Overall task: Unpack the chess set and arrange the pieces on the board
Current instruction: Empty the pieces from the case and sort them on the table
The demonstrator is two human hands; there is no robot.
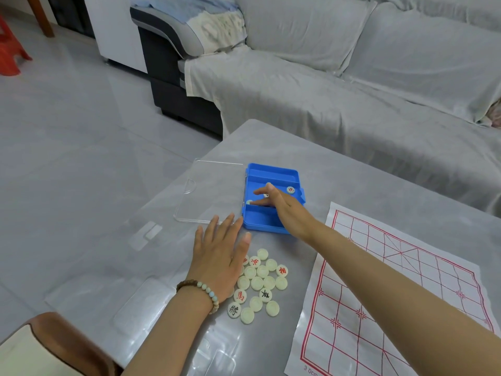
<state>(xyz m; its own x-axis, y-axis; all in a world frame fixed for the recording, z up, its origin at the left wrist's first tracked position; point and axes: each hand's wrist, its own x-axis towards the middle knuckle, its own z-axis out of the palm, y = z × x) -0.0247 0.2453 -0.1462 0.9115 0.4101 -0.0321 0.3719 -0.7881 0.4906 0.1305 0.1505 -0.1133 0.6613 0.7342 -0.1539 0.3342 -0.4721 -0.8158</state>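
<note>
A blue plastic box (271,173) lies open on the grey table, its clear lid (208,191) folded out to the left. My right hand (282,204) reaches into the box with fingers stretched toward a white round piece (249,202) at the left wall; another piece (291,189) lies near the right wall. A pile of several cream round chess pieces (260,283) with red or black characters sits in front of the box. My left hand (219,256), wearing a bead bracelet, lies flat beside the pile, fingers straight. The white paper board (393,294) with red lines lies to the right.
The grey table (135,267) has a clear cover sheet. A sofa under a grey cloth (352,90) stands behind it. A brown chair corner (40,346) is at the lower left. Grey floor tiles spread to the left, with a red stool (10,52) far off.
</note>
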